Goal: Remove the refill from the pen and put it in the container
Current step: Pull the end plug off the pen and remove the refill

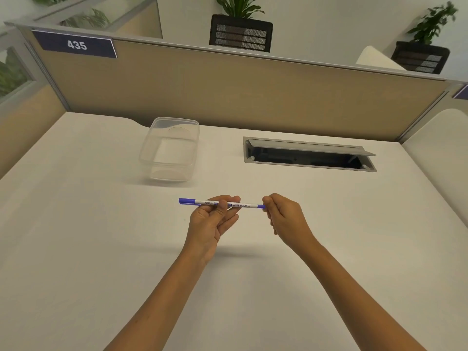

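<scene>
You hold the pen [222, 203] level above the tabletop [101, 249], nearer you than the container [170, 148] and a little to its right. Your left hand [215, 221] is closed around the middle of the barrel, thumb over the print and fingers behind. Your right hand [283, 216] is pinched shut on the blue end piece at the pen's right tip. The cap end sticks out free to the left. The refill is not visible; I judge it is still inside the barrel.

The main risk is the right-hand pinch. It covers only a small piece of plastic, so if you pull hard without twisting, your fingertips may slide off and the pen may jerk leftward. If the end piece lets go suddenly, the refill could shoot out and fall onto the tabletop or roll toward the open cable hatch [309, 154], right of the container. Ink on the tip could mark your fingers or the white surface.

The container is clear, light and open, well beyond the pen. A quick drop could nudge it or miss its rim.
</scene>
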A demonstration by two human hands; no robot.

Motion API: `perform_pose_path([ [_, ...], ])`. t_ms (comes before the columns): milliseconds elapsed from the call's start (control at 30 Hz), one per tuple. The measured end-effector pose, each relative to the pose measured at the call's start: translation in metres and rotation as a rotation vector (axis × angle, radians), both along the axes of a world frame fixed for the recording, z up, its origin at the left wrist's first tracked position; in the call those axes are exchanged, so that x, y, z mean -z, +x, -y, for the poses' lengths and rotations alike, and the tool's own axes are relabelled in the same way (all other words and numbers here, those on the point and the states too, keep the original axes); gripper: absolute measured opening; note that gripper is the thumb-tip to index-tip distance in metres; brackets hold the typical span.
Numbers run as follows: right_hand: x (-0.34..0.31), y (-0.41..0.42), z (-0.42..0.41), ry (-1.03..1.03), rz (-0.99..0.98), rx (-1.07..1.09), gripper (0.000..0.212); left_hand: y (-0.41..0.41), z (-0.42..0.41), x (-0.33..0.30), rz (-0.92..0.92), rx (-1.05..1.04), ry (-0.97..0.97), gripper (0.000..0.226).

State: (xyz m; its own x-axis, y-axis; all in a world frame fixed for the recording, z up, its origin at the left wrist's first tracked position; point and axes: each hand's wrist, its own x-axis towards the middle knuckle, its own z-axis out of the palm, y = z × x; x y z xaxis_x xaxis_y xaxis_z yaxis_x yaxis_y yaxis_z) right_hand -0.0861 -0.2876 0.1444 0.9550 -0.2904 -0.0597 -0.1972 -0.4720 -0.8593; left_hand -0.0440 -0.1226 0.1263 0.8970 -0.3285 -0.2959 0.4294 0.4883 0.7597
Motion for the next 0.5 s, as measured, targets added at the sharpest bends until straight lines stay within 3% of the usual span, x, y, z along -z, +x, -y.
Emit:
perform_pose_path([
  [67,-0.0023,-0.0003,0.0015,0.039,0.022,0.062,0.032,0.0001,0.0004,-0.0003,0.0,-0.016,0.01,0.014],
  [167,-0.0067,-0.0014,0.0067,0.061,0.064,-0.057,0.01,-0.0002,0.0002,0.0008,-0.006,-0.05,0.029,0.014],
  [267,-0.0059,-0.0028,0.0089,0.001,0.089,-0.148,0.027,-0.0012,0.0004,0.0014,-0.004,-0.069,0.04,0.015],
  [400,-0.0057,-0.0034,0.0083,0.0,0.138,-0.113,0.01,-0.0033,0.0033,0.0006,0.015,-0.062,0.036,0.012],
  [500,-0.0056,-0.004,0.0081,-0.007,0.102,-0.113,0.012,-0.0047,0.0054,0.0004,0.03,-0.063,0.032,0.012],
])
